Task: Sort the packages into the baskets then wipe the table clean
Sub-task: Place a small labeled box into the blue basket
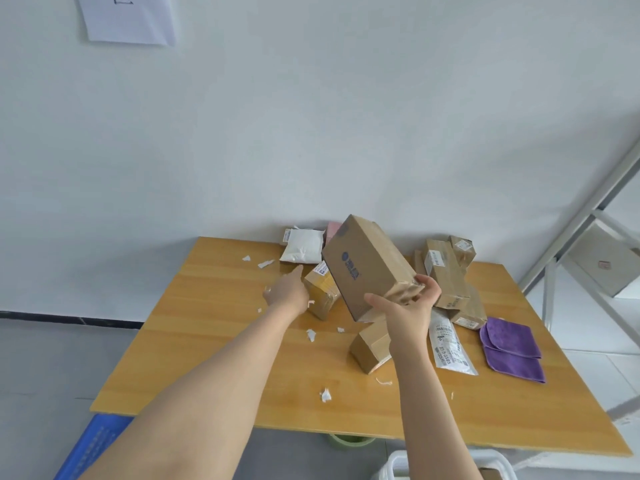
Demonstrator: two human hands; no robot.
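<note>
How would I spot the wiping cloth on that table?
Start at the wooden table and look to its right side, beside the white printed mailer. The cloth lies flat there, folded, and is the only purple thing among brown boxes and white parcels.

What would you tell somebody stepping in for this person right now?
Right hand grips the lower end of a big box, lifted and tilted over the table. Left hand is open, stretched out beside a small box; contact unclear.
On the table: white pouch, pink packet, brown boxes piled at right, a near box, white mailer, purple cloth, paper scraps.
Blue basket and white basket sit below the near edge.
Done: nothing that shows. Left: basket every package, then wipe up the scraps.
</note>
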